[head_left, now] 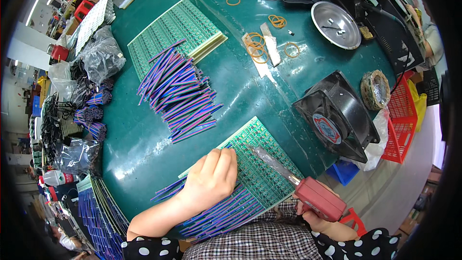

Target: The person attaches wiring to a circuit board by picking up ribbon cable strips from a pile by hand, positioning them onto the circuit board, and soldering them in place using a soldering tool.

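My left hand (211,175) is closed near the upper left edge of a green circuit board panel (267,161), its fingertips pinching a short flat wire whose blue end just shows. My right hand (313,215) grips a red soldering gun (320,200) by its body. The gun's metal tip points left over the panel, close to my left fingertips. Rows of blue, purple and black wires (221,216) lie along the panel's lower left side, partly under my left forearm. Farther off, a loose pile of such wires (180,96) rests against a stack of green panels (175,31).
A black fan (337,115) stands at the right, beside a roll of tape (375,90). Beyond it is a round metal dish (336,25) with small parts. Rubber bands (256,48) lie mid-table. Plastic bags (101,53) and wired panels (98,212) line the left edge.
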`<state>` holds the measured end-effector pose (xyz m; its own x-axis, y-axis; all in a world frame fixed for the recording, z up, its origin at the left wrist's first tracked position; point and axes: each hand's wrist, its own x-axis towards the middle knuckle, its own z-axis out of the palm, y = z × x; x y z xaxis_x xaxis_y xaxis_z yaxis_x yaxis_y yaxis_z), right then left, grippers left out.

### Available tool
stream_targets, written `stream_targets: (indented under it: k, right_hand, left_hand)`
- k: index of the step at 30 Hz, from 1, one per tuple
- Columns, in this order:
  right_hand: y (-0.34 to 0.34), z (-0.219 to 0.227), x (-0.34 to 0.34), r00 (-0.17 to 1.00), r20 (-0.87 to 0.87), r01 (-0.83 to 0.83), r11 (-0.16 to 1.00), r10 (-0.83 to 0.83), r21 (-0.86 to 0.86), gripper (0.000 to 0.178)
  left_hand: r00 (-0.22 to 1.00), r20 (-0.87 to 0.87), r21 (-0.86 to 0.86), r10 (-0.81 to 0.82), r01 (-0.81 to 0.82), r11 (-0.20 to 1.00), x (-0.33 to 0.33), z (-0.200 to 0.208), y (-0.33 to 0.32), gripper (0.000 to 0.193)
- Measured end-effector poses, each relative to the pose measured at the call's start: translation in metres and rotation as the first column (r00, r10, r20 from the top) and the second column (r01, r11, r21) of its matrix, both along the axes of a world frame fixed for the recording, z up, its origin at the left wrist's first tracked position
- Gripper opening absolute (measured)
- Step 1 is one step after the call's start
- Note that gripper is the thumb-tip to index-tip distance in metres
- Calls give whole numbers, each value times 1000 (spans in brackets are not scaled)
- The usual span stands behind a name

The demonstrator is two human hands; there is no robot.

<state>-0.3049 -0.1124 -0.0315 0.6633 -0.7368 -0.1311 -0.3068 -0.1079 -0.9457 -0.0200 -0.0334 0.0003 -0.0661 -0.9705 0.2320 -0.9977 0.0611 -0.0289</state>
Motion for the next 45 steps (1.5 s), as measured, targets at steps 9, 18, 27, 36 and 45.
stream_targets:
  k: [9,18,27,36,45]
  right_hand:
    - [-2,2,11,996,85,-10,997,3,80,68]
    - [-8,1,20,994,82,-80,995,75,64,68]
    - [-20,-4,27,967,63,-215,925,247,-314,69]
    - [-1,-5,7,999,9,-44,999,44,-20,55]
    - [13,-22,-20,995,-96,13,995,-23,-102,46]
  left_hand:
    - [939,-321,50,122,-112,992,13,3,0,27]
    - [997,-73,-5,28,-29,1000,10,-2,2,33]
    - [997,-74,-12,3,-4,1000,10,-5,2,34]
    - [995,-95,-10,3,-4,1000,10,-6,3,35]
    - [893,-397,62,215,-207,976,30,16,-7,23]
